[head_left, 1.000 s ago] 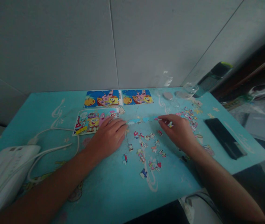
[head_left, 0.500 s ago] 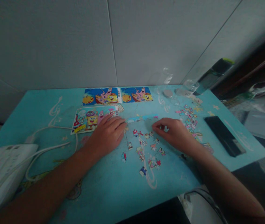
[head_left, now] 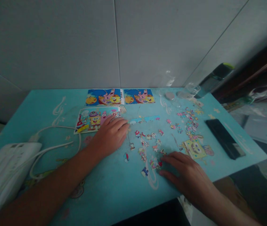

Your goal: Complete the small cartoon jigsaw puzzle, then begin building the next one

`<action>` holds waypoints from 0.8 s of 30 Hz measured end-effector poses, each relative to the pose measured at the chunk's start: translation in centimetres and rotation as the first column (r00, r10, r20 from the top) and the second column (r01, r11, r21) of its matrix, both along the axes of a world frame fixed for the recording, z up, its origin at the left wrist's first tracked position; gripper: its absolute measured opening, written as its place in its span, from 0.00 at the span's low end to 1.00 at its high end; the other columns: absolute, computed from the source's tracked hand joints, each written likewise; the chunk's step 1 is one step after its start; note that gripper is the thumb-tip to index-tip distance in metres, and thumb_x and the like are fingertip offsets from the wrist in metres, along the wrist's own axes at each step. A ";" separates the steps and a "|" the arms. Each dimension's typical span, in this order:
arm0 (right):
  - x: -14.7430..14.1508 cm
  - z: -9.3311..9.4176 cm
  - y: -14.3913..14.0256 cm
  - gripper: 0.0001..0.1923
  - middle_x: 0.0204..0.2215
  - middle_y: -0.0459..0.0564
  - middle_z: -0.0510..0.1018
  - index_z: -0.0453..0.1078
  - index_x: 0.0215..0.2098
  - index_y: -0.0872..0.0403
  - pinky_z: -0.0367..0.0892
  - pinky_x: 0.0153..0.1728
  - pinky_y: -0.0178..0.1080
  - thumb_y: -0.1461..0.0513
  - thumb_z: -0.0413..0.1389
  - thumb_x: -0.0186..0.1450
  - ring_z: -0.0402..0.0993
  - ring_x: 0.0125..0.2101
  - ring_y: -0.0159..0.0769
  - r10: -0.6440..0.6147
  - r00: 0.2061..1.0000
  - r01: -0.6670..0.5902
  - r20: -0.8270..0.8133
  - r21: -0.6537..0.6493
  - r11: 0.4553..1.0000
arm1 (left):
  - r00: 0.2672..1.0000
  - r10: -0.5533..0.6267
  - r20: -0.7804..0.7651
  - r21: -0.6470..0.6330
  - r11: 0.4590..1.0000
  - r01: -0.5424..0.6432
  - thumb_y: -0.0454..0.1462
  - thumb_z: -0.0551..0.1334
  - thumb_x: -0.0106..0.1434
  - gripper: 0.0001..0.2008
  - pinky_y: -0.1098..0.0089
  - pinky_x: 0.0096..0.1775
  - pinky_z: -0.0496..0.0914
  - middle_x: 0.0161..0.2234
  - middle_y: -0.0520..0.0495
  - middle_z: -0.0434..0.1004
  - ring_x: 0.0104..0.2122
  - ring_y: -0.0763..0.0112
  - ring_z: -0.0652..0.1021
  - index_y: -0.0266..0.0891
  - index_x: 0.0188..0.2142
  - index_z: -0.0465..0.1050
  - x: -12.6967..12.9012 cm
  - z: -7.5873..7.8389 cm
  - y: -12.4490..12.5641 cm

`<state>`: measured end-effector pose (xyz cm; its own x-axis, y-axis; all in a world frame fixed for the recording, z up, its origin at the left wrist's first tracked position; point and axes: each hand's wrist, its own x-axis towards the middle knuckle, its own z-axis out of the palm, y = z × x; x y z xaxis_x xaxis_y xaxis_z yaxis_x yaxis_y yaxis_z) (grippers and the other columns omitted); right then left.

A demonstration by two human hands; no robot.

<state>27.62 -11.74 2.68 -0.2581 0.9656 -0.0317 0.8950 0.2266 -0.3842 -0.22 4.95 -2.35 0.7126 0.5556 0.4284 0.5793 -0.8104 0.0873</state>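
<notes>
Right hand [head_left: 187, 175] lies flat, fingers spread, holding nothing, fingertips by the loose puzzle pieces [head_left: 151, 147] mid-table [head_left: 114, 188]. Left hand [head_left: 111, 135] rests open, palm down, empty. Pieces look tiny, light, thin and stiff; likely best pinched by the edges.

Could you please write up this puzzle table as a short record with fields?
Surface: turquoise table against a grey wall
Left hand: flat on the table, fingertips on the edge of the cartoon picture card
Right hand: palm down, fingers spread, fingertips at the loose puzzle pieces
Other pieces: second scatter farther right
Reference pictures: two prints at the far edge
Also present: black phone, white power strip with cable
</notes>
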 end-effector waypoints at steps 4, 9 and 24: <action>-0.2 -0.3 0.2 0.10 0.41 0.52 0.79 0.74 0.47 0.47 0.75 0.44 0.49 0.58 0.60 0.67 0.78 0.40 0.44 -0.027 0.999 0.026 -0.023 -0.021 0.999 | 1.000 -0.005 0.007 0.008 1.000 0.005 0.31 0.57 0.67 0.13 0.47 0.60 0.63 0.50 0.40 0.78 0.52 0.56 0.76 0.36 0.49 0.76 0.1 0.1 0.0; -0.6 0.1 0.3 0.08 0.42 0.50 0.78 0.75 0.45 0.48 0.73 0.47 0.46 0.59 0.58 0.68 0.76 0.42 0.41 -0.055 0.997 0.051 -0.053 -0.077 0.996 | 1.000 -0.001 -0.021 0.048 0.999 0.002 0.33 0.55 0.68 0.14 0.46 0.60 0.63 0.50 0.40 0.78 0.51 0.55 0.76 0.35 0.49 0.76 -0.1 -0.2 0.1; -1.8 0.6 0.3 0.08 0.36 0.48 0.79 0.73 0.44 0.51 0.66 0.45 0.40 0.61 0.52 0.73 0.73 0.39 0.35 0.059 0.977 -0.071 -0.205 -0.051 0.996 | 0.997 -0.046 -0.055 0.111 0.993 0.052 0.37 0.53 0.69 0.17 0.47 0.62 0.59 0.53 0.39 0.76 0.53 0.53 0.75 0.37 0.52 0.74 -1.2 -2.2 1.5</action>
<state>25.85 -11.44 3.31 -0.3267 0.9447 -0.0272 0.7810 0.2536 -0.5708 -1.45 6.46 -4.54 0.7606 0.4703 0.4476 0.5403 -0.8407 -0.0348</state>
